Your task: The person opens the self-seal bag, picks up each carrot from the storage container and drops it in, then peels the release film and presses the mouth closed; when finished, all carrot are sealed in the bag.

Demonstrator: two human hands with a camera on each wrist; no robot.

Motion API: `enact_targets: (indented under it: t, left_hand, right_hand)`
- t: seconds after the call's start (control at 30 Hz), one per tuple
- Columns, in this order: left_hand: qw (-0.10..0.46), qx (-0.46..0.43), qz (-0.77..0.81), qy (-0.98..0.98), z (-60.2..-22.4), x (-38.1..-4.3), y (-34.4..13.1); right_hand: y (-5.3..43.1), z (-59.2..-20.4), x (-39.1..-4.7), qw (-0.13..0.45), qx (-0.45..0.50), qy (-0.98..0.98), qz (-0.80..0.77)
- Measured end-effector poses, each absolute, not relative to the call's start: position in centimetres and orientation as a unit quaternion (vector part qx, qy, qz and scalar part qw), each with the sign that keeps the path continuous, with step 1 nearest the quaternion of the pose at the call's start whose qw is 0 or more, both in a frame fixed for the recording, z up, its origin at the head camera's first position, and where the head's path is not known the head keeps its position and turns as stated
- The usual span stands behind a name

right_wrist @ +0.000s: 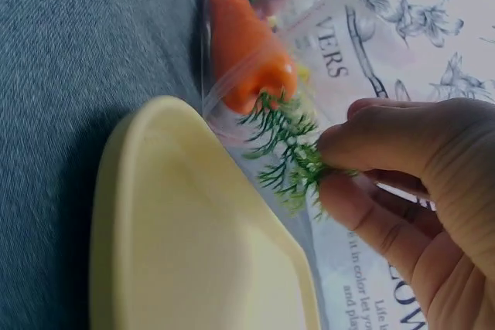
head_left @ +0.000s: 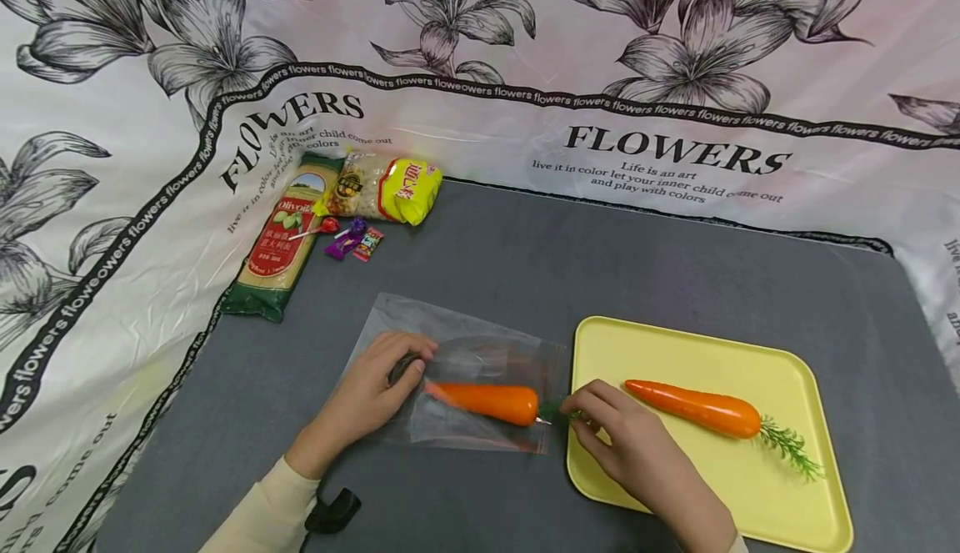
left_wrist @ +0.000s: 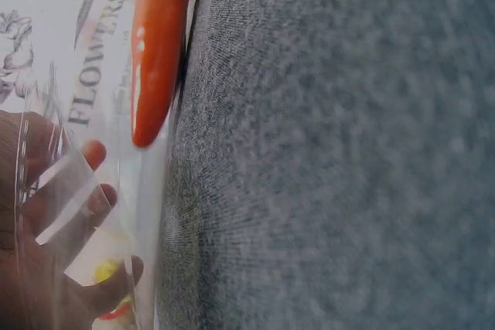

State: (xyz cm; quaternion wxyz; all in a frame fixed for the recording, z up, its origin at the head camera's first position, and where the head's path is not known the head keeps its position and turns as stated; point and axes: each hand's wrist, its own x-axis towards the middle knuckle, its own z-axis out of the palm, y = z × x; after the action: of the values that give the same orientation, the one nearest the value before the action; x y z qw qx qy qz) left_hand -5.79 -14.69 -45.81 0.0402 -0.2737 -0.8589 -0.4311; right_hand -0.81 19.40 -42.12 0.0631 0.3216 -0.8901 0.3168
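Note:
A clear plastic bag (head_left: 397, 319) lies on the grey table with an orange carrot (head_left: 491, 403) inside it. The carrot's root end points left, and its green leafy top (right_wrist: 282, 144) sticks out of the bag's right side. My right hand (head_left: 630, 444) pinches those leaves between thumb and fingers, beside the left rim of a yellow tray (head_left: 720, 486). At the bag's left part is my left hand (head_left: 371, 386), its fingers spread and loosely bent against the film in the left wrist view. On the tray rests a second carrot (head_left: 697, 407) with green leaves.
At the back left lie a red and green pasta packet (head_left: 281, 240) and a yellow-ended clear food packet (head_left: 386, 188). Beside them are a red lollipop (head_left: 328, 225) and several small wrapped sweets (head_left: 345, 242). A black strap (head_left: 332, 513) hangs near the left wrist.

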Motion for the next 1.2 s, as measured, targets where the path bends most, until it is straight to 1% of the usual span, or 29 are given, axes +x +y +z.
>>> enact_targets:
  t: [0.23,0.33,0.57,0.7,0.77,0.83,0.93,1.0,1.07,1.2]
  left_hand:
    - [0.061,-0.281,-0.425,-0.859,-45.8,-6.0,-14.3]
    - [0.065,-0.281,-0.422,-0.860,-45.8,-6.1,-14.2]
    - [0.068,-0.261,-0.430,-0.861,-45.8,-6.1,-14.0]
    - [0.073,-0.260,-0.432,-0.861,-45.7,-6.1,-14.0]
    - [0.075,-0.261,-0.432,-0.860,-45.8,-6.1,-14.0]
    - [0.077,-0.261,-0.431,-0.860,-45.8,-6.1,-14.0]
    - [0.078,-0.263,-0.429,-0.861,-45.9,-6.1,-14.1]
    - [0.076,-0.263,-0.429,-0.861,-45.9,-6.1,-14.1]
    - [0.075,-0.263,-0.430,-0.860,-46.0,-6.1,-14.1]
    - [0.072,-0.261,-0.432,-0.860,-45.9,-6.1,-14.2]
  right_hand:
    - [17.8,-43.2,-1.5,0.084,0.346,-0.853,0.381]
    - [16.8,-43.4,-1.5,0.081,0.350,-0.843,0.400]
    - [15.0,-44.2,-1.3,0.040,0.345,-0.820,0.454]
    - [15.2,-44.4,-1.3,-0.002,0.301,-0.827,0.474]
    - [15.9,-44.2,-1.3,-0.014,0.270,-0.835,0.479]
    - [17.1,-43.8,-1.4,-0.009,0.244,-0.840,0.485]
    - [19.8,-42.9,-1.6,0.052,0.240,-0.859,0.449]
    - [22.3,-42.3,-1.5,0.088,0.226,-0.886,0.394]
    - [25.1,-41.7,-1.2,0.108,0.204,-0.919,0.321]
    - [29.9,-41.3,-0.1,0.067,0.157,-0.962,0.212]
